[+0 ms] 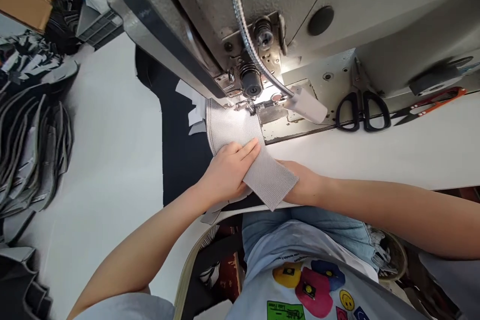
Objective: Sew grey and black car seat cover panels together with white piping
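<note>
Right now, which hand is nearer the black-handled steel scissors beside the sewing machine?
Right hand: nearer, down-left of the black-handled steel scissors in view. Left hand: farther left, on grey woven fabric.

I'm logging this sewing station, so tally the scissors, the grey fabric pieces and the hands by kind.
Black-handled shears: 1
Orange-handled thread snips: 1
Grey mesh fabric piece: 1
Hands, the left hand and the right hand: 2
Total: 5
</note>
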### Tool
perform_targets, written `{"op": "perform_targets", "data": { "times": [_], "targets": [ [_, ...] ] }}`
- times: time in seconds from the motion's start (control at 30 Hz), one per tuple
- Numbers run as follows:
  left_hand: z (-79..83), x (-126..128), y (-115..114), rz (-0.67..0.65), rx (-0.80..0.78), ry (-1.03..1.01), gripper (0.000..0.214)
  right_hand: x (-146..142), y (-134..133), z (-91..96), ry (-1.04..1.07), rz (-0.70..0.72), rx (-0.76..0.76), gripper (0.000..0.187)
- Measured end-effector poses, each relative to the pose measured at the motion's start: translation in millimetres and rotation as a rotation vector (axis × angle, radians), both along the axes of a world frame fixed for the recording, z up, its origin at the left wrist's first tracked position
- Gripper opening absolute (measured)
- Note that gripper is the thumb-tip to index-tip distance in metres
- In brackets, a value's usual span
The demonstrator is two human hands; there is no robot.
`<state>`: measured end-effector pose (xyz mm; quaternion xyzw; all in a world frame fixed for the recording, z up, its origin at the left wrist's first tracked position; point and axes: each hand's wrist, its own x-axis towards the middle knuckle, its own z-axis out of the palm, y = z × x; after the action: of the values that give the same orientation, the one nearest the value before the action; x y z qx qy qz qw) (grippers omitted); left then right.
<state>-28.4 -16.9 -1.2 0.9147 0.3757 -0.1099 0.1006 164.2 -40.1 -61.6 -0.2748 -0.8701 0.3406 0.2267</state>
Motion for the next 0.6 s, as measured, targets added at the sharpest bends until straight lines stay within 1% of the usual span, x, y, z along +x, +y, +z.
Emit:
{"op": "perform_targets", "data": {
  "times": [0.13, 0.17, 0.27, 0.33, 0.4, 0.43, 0.47, 0.53, 0.6],
  "targets": [
    [-3.5, -2, 10, -0.008, 0.068, 0.050, 0.058, -3, 5, -5.6, 0.203, -0.133, -0.338, 0.024],
    [-4.0, -4, 14, -0.010, 0.081, 0.060, 0.058, -5, 7, -7.9, 0.244, -0.156, -0.389, 0.023],
    [-4.2, -7, 30, -0.025, 0.097, 0.093, 0.059, -13, 14, -15.8, 0.282, -0.173, -0.392, 0.022],
    [-3.9, -7, 38, -0.029, 0.100, 0.108, 0.061, -17, 19, -19.3, 0.289, -0.187, -0.393, 0.025],
    [-4.1, -7, 43, -0.017, 0.102, 0.106, 0.063, -18, 24, -19.2, 0.257, -0.189, -0.341, 0.030],
    [-4.6, -6, 44, -0.006, 0.101, 0.099, 0.064, -16, 27, -17.7, 0.220, -0.170, -0.270, 0.032],
    [-5.4, -6, 44, 0.007, 0.096, 0.086, 0.066, -14, 29, -15.4, 0.174, -0.142, -0.172, 0.031],
    [-7.8, -8, 43, 0.021, 0.064, 0.029, 0.068, -6, 33, -9.9, 0.087, -0.107, 0.046, 0.023],
    [-10.2, -13, 44, 0.064, -0.007, -0.102, 0.062, 1, 37, -4.8, 0.059, -0.161, 0.192, 0.018]
  ]
}}
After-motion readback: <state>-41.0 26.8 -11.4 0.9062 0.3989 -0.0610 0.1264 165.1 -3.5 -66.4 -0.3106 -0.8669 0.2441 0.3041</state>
